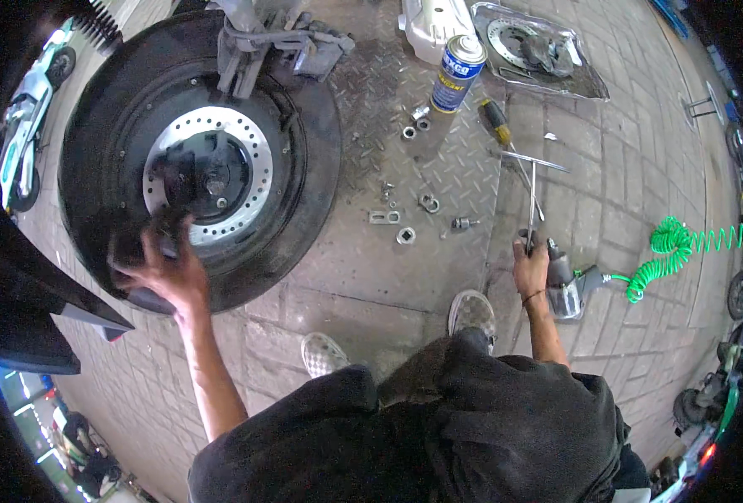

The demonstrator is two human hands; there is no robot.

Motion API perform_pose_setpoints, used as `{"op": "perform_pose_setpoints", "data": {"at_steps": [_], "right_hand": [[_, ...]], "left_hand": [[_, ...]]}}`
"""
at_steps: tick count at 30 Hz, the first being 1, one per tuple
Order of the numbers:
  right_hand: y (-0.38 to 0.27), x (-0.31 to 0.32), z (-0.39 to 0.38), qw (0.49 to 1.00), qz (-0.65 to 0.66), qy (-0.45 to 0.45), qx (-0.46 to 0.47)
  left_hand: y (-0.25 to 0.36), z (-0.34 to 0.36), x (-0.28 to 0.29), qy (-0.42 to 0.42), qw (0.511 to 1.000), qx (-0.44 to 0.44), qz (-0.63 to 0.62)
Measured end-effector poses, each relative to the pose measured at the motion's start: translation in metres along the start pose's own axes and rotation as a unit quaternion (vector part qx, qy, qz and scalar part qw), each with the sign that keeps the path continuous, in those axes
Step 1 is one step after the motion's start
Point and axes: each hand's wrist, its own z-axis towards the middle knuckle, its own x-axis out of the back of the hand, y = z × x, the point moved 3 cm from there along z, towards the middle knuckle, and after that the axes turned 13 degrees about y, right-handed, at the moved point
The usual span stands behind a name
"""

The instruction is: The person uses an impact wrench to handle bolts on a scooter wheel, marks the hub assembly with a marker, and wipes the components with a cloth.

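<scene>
On the left is a scooter wheel with a black tyre (309, 197) and a shiny drilled brake disc (256, 142). My left hand (170, 272) is over the lower left of the tyre, beside the disc. Motion smears its fingers, and a dark blurred shape lies around them; whether it is held, I cannot make out. Low on the right, my right hand (532, 260) is closed round the lower shaft of a T-handle wrench (532, 189), whose crossbar points away from me. A screwdriver (496, 122) with a yellow-and-black handle lies just beyond the wrench.
Sockets (409, 132), bolts and a slotted metal plate (384, 218) lie on the tread-plate floor (363, 159). A spray can (458, 75) stands behind them. To its right is a tray (585, 84) of parts. An air impact gun (566, 289) with a green coiled hose (661, 272) sits beside my right hand.
</scene>
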Motion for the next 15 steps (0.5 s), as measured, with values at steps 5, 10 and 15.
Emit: {"op": "perform_pose_setpoints", "data": {"at_steps": [5, 10, 15], "right_hand": [[-0.058, 0.001, 0.004, 0.968, -0.244, -0.020, 0.059], [-0.120, -0.033, 0.016, 0.973, -0.029, -0.090, 0.209], [-0.152, -0.090, 0.013, 0.931, -0.060, -0.157, 0.324]], "left_hand": [[0.013, 0.047, -0.007, -0.076, 0.996, -0.019, -0.048], [0.005, 0.003, 0.013, -0.049, 0.998, 0.021, -0.014], [-0.020, 0.006, -0.007, -0.098, 0.942, 0.256, -0.195]]}}
